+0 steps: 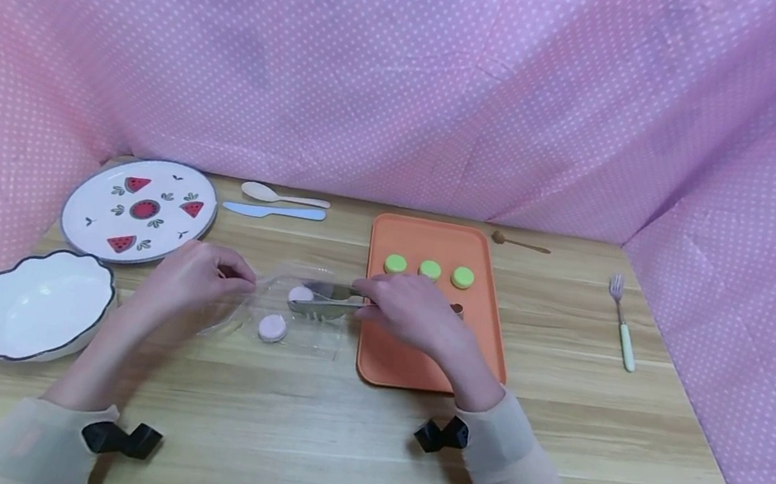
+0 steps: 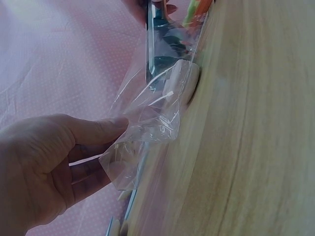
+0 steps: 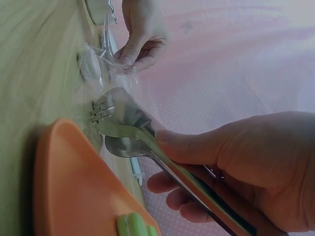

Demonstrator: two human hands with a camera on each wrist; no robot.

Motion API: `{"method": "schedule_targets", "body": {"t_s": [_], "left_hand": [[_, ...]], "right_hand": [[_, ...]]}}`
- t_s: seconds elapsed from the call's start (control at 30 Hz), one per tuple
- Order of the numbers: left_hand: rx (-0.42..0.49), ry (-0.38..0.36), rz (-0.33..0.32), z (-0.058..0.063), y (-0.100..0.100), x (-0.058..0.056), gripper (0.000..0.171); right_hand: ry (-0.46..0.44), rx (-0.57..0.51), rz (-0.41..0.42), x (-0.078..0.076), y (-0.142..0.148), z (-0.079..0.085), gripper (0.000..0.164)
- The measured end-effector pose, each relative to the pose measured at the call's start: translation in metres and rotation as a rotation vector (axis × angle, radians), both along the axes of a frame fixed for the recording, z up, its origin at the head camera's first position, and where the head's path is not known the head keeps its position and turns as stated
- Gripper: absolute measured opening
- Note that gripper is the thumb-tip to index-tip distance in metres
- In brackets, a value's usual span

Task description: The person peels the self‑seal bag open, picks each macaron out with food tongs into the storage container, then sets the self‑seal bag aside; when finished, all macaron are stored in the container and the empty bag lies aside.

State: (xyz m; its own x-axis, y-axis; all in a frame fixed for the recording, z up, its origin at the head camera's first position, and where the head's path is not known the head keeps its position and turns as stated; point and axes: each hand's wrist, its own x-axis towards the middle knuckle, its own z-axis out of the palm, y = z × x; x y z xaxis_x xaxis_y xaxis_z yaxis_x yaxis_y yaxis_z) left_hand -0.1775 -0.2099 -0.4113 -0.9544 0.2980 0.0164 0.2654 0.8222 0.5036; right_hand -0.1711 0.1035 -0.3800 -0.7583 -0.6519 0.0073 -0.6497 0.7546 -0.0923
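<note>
Wood tabletop runs back to pink curtain; room lower center and between orange tray and fork, right of frame. Plate and scalloped bowl crowd the left forearm. Clear plastic packaging, center-left, thin, crinkled, with two pale macarons. Left hand pinches its edge; right hand grips metal tongs, jaws apart at upper macaron.
</note>
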Motion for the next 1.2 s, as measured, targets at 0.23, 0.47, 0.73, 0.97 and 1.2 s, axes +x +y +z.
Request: {"method": "schedule_targets", "body": {"t_s": [0.23,0.47,0.73,0.97,1.2], "left_hand": [[0.003,0.000,0.000,0.001,0.000,0.000,0.004],[0.010,-0.027,0.019,0.001,0.000,0.000,0.005],[0.014,-0.025,0.020,0.000,0.000,0.000,0.005],[0.009,0.002,0.003,-0.001,-0.001,-0.001,0.006],[-0.008,0.029,0.002,-0.001,0.000,0.000,0.005]], "right_hand": [[0.013,-0.003,0.003,0.000,0.000,-0.001,0.018],[0.005,-0.008,-0.001,0.000,0.005,0.004,0.017],[0.004,-0.004,-0.006,0.003,0.010,0.010,0.015],[-0.006,0.000,-0.008,0.005,0.013,0.016,0.015],[0.034,0.008,-0.012,0.006,0.016,0.018,0.013]]}}
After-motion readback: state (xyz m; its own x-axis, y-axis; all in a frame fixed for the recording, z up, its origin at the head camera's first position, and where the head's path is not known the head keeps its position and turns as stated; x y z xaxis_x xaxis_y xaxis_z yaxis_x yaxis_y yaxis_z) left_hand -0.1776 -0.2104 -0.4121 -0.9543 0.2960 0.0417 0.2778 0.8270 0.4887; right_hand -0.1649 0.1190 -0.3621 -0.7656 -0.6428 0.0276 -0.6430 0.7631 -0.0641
